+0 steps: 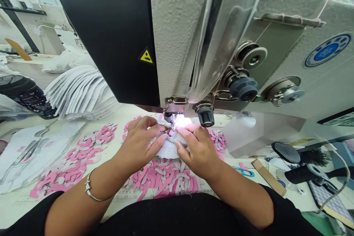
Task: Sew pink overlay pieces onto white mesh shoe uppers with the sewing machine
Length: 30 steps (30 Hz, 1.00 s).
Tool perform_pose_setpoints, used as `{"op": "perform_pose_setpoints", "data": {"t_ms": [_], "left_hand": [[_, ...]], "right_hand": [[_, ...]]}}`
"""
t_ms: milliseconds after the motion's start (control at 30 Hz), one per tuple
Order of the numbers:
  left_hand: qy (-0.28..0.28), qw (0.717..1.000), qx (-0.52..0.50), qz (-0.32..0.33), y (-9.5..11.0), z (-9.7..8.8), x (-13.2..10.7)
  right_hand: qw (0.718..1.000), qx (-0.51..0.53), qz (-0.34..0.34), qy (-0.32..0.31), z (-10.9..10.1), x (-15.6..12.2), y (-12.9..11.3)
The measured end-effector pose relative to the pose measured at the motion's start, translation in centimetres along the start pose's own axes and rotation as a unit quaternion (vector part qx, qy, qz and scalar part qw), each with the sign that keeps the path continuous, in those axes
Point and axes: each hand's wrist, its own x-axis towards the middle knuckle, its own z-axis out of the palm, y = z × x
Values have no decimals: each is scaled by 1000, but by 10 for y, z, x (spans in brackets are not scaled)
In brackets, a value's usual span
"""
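Observation:
A white textured fabric piece (169, 150) with grey trim lies under the lit needle of a sewing machine (177, 44). My left hand (143, 140) pinches its left edge, thumb and fingers close together near the presser foot. From the other side, my right hand (197, 149) grips the piece with thumb and forefinger, just right of the needle. A small pink patch shows on the fabric between my fingertips. Many pink curved cut pieces (163, 177) lie in front of the fabric and around it. The needle tip is hard to make out in the glare.
More pink pieces (72, 162) spread to the left, beside flat white panels (24, 158). A fanned white stack (83, 92) stands behind them. At right are a blue snips-like tool (245, 171), a brown strip (268, 177) and a black thread cone (300, 174). The machine head overhangs closely.

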Motion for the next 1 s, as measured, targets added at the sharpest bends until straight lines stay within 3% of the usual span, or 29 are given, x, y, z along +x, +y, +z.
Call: {"op": "perform_pose_setpoints", "data": {"t_ms": [267,333,433,500,600,667,733,867,1000], "left_hand": [[-83,992,-87,-48,5,-27,13],[-146,977,-129,-92,9,-36,19],[-223,927,-216,-213,15,-40,22],[-209,890,-288,-284,18,-34,20],[-117,852,-392,-327,20,-20,15],[-78,824,-448,-337,21,-11,13],[-68,802,-483,-345,23,-6,12],[-55,786,-510,-346,31,-4,14],[-48,777,-522,-349,38,-4,16]], "right_hand": [[999,-6,20,-35,-6,5,6],[998,1,27,-55,-9,6,10],[998,23,28,-52,-12,6,16],[999,32,38,-16,-13,5,21],[995,6,101,13,-16,2,40],[980,-38,192,-48,-18,0,62],[924,-87,317,-198,-19,-5,88],[873,-91,357,-319,-10,-22,129],[851,-80,345,-388,7,-34,141]]}}
